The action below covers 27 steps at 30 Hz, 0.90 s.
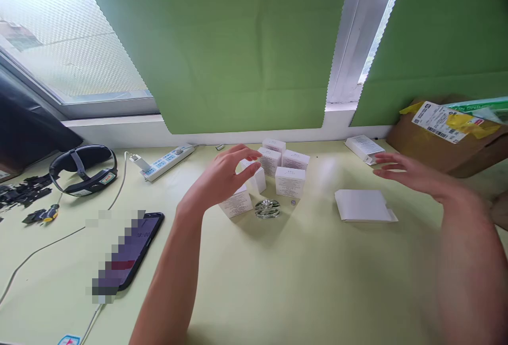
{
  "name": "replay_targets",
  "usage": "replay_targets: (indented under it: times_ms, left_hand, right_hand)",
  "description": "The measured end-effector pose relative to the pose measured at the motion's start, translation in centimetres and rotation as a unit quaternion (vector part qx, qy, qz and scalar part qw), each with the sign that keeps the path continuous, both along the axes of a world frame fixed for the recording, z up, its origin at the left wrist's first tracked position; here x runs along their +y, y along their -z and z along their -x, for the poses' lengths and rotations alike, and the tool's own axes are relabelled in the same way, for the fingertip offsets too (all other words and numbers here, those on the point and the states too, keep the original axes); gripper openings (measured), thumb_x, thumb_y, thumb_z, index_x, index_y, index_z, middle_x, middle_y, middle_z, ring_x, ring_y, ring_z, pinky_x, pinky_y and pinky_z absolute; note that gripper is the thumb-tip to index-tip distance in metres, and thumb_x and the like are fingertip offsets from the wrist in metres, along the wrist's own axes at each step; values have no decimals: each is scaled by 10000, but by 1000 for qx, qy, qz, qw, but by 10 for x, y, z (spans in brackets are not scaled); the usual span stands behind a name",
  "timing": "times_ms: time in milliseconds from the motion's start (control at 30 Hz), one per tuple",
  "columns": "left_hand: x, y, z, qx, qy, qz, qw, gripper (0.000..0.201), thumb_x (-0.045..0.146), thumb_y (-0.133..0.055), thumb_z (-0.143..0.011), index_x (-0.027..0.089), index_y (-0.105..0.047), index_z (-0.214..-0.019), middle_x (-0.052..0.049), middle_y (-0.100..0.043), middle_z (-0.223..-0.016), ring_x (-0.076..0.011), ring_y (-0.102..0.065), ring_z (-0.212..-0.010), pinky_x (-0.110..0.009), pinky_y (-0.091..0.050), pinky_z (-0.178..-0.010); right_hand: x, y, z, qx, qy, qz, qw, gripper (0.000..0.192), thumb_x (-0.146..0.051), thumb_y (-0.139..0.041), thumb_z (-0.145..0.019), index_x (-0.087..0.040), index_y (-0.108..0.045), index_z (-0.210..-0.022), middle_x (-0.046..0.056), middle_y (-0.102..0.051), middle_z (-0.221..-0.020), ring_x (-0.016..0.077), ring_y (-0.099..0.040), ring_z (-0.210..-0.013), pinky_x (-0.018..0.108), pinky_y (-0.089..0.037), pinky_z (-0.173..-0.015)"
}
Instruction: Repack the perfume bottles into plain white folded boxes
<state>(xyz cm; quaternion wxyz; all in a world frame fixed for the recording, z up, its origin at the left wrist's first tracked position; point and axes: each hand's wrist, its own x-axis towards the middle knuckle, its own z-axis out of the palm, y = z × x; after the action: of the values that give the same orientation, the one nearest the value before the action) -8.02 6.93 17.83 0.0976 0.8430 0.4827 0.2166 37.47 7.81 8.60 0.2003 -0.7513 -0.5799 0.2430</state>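
Several small white printed cartons stand in a cluster on the table. My left hand (228, 175) hovers over the cluster's left side, thumb and fingers apart with nothing between them. It partly hides one upright carton (257, 178) and another, turned carton (237, 202) below it. In front of the cluster sits a clear, shiny glass-like object (267, 208), with a tiny purplish piece (293, 202) to its right. Over on the right, my right hand (407, 173) is held with fingers stretched out and empty, between a white printed box (364, 149) and a flattened white carton (363, 206).
A phone (137, 252) with a cable lies at left, near a white power strip (169, 162). Farther left are a black headset (83, 170) and a yellow-black screwdriver (51, 212). A brown cardboard box (428, 146) stands at the right, by green blinds (254, 48).
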Motion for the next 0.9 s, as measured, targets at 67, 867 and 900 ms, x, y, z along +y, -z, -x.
replay_targets:
  times_ms: [67,867,900]
  left_hand:
    - [1,0,3,-5,-9,-3,1000,335,468,-442,-1001,288,-658,-1181,-10,-658,-1214,-176,-628,-1041,-284,-501,-751]
    - [190,57,104,56,-275,78,957,440,289,-638,-806,127,-620,-1214,-140,-636,-1281,-275,-568,-1207,-325,-450,-980]
    - [197,65,103,68,-263,83,959,441,291,-661,-793,132,-629,-1203,-135,-629,-1299,-281,-550,-1242,-323,-436,-1006]
  right_hand:
    - [0,-7,16,38,-53,41,997,589,-714,-625,-774,-463,-541,-1301,-17,-552,-1456,267,-503,-1339,394,-448,-1056]
    - [-2,-25,57,108,-122,-7,987,408,-588,-605,-860,-387,-622,-1214,-7,-606,-1389,280,-548,-1279,439,-451,-1055]
    - [-2,-26,57,104,-120,-9,987,404,-583,-605,-862,-380,-625,-1210,-3,-608,-1385,280,-550,-1276,444,-452,-1056]
